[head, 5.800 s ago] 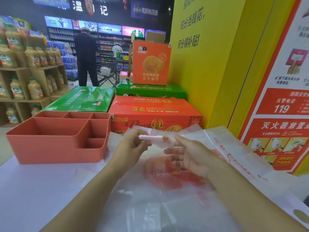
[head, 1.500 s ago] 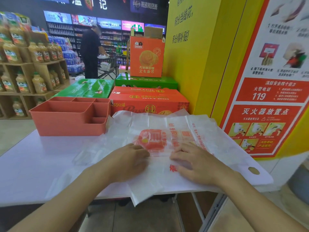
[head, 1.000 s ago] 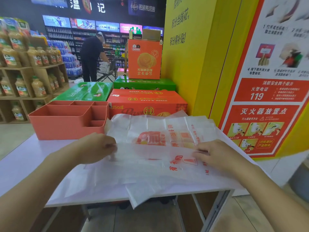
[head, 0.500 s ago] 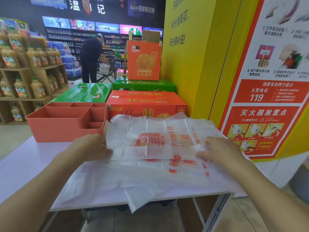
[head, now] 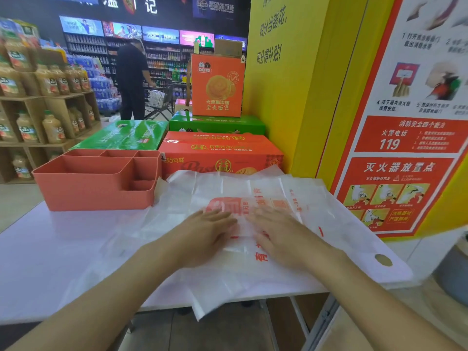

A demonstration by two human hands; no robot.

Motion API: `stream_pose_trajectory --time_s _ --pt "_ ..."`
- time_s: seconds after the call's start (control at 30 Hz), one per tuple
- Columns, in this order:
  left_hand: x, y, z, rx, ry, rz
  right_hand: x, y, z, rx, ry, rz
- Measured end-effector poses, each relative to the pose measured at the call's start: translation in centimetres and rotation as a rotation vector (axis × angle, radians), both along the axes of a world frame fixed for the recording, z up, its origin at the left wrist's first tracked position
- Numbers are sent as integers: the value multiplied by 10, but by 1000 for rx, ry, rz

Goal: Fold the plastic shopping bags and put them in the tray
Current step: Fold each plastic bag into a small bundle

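On white shop table [head: 63, 249], pressing plastic shopping bags [head: 329, 224] flat with left hand [head: 202, 234] and right hand [head: 281, 236], fingers straight and held close; folding barely started, 0 bags seen in tray [head: 96, 193] just beside, all stowing left.

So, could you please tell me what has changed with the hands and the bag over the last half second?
The left hand let go of the left edge of the plastic bag and slid right; the right hand let go of its right edge and slid left. Both now lie flat, side by side, on its middle. The tray and the table stayed put.
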State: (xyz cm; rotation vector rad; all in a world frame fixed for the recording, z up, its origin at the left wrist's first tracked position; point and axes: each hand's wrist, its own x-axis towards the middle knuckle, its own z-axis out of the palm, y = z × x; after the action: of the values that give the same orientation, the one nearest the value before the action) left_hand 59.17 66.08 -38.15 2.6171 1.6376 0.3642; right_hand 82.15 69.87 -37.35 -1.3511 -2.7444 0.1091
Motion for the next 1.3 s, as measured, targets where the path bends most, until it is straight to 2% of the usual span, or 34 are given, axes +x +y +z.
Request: stream_pose_trajectory --time_s 0.1,0.23,0.47,0.57,0.7,0.77,0.83,0.93,1.03,1.3 --pt "7 0 -9 -158 95 101 -8 2 -13 -86 -42 -3" --pt "-2 2 -16 -322 104 204 3 7 -24 -160 -101 -65" --pt "-16 3 -16 -401 98 280 31 12 -26 -204 -94 -127" --pt "-15 4 -14 -371 100 280 31 12 -24 -180 -42 -138" --pt "-11 4 2 -240 69 278 30 7 -12 -27 91 -101" --pt "-9 2 10 -222 127 244 29 3 -8 16 98 -63" --pt "-12 0 12 -197 174 184 30 2 -6 17 87 -57" --pt "-28 2 6 -182 85 195 34 4 -6 -17 74 -60" --pt "-41 4 1 -123 71 214 41 8 -8 -15 88 -73" --pt "-69 6 17 -58 -16 304 63 15 1 25 228 -200"
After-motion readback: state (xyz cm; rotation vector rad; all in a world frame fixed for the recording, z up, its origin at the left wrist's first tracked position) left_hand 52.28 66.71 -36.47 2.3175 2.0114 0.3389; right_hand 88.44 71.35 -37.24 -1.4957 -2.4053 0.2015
